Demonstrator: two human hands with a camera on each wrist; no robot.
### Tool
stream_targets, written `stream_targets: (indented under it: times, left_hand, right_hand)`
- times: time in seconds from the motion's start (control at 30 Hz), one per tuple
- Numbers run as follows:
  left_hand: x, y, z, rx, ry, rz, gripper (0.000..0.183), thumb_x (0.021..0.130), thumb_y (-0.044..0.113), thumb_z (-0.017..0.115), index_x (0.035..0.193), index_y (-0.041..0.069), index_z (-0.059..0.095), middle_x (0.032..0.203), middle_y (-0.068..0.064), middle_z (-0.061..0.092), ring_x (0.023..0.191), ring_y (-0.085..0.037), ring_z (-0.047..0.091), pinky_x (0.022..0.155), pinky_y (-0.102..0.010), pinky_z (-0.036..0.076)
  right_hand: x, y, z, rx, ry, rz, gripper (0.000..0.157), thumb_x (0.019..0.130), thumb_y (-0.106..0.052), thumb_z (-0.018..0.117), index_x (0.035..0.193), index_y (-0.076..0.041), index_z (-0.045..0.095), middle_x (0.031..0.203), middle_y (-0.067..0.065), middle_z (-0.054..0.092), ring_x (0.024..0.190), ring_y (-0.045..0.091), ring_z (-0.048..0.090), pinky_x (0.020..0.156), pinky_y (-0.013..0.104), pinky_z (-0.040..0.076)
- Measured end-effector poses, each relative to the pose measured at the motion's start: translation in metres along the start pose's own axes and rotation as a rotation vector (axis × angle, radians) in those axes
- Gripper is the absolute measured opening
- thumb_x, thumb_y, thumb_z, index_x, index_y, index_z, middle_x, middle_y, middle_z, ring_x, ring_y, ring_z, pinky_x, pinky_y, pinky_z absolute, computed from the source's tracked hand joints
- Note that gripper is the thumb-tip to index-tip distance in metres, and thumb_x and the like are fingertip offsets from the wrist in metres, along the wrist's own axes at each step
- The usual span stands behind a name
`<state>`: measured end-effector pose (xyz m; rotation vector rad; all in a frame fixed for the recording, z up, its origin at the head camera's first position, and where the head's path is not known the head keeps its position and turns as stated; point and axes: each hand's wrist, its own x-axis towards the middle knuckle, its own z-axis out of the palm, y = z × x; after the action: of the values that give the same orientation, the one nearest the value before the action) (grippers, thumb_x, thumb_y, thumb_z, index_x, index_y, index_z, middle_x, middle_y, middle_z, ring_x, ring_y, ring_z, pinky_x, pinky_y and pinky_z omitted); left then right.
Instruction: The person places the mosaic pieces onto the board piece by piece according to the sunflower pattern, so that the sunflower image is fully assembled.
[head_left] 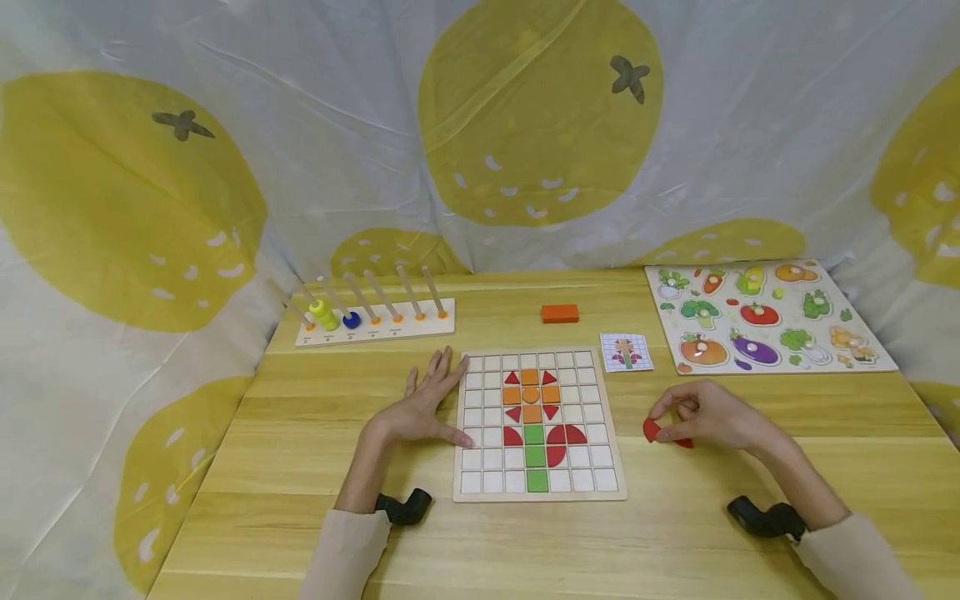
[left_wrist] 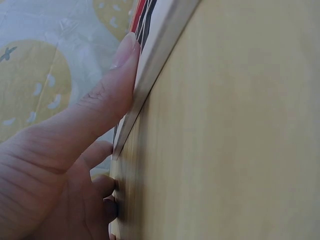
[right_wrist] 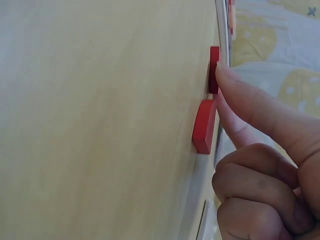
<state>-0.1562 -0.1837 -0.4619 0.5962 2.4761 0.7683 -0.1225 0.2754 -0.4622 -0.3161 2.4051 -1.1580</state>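
A wooden grid board [head_left: 491, 482] holds red triangles, orange squares and an orange circle, a column of green squares [head_left: 535, 457], and red quarter circles [head_left: 576, 434]. My left hand [head_left: 422, 410] spreads its fingers along the board's left side, with thumb and index finger resting on the edge. To the right of the board, my right hand [head_left: 708, 414] pinches a red quarter-circle piece [head_left: 650, 430] between thumb and index finger, close over the table. A second red piece [right_wrist: 202, 127] lies on the table beside it, partly hidden under the hand in the head view.
A small pattern card [head_left: 626, 363] lies right of the board, below an orange block [head_left: 560, 313]. At the back left stands a peg rack [head_left: 427, 327] with yellow and blue beads. A vegetable puzzle board [head_left: 765, 357] occupies the back right. Patterned cloth hangs behind the table.
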Motion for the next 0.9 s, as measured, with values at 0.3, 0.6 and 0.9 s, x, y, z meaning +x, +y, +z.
stream_targets:
  times: [0.3, 0.6, 0.9]
  left_hand:
    - [0.001, -0.001, 0.000, -0.001, -0.002, 0.000, 0.128, 0.078, 0.042, 0.091, 0.168, 0.015, 0.004, 0.172, -0.017, -0.021, 0.159, -0.037, -0.024, 0.124, -0.065, -0.018]
    - [-0.001, -0.001, 0.000, -0.004, -0.003, 0.001, 0.128, 0.078, 0.042, 0.090, 0.168, 0.015, 0.003, 0.172, -0.017, -0.021, 0.159, -0.037, -0.024, 0.124, -0.065, -0.018]
    - [-0.002, -0.001, 0.000, -0.005, 0.002, 0.000, 0.128, 0.078, 0.042, 0.090, 0.168, 0.014, 0.003, 0.172, -0.017, -0.021, 0.159, -0.038, -0.023, 0.124, -0.066, -0.017]
  right_hand:
    - [0.006, -0.007, 0.005, 0.024, -0.007, -0.045, 0.034, 0.081, -0.016, 0.088, 0.110, -0.005, 0.074, 0.062, -0.008, 0.029, 0.054, 0.004, 0.028, 0.051, 0.022, 0.026]
    - [0.007, -0.006, 0.005, -0.025, 0.021, -0.008, 0.032, 0.082, -0.020, 0.088, 0.106, -0.006, 0.074, 0.064, -0.006, 0.033, 0.055, 0.006, 0.031, 0.050, 0.024, 0.027]
    - [0.009, -0.023, 0.014, -0.103, 0.124, -0.076, 0.025, 0.082, -0.023, 0.088, 0.100, -0.011, 0.077, 0.062, -0.007, 0.030, 0.056, 0.004, 0.027, 0.052, 0.024, 0.027]
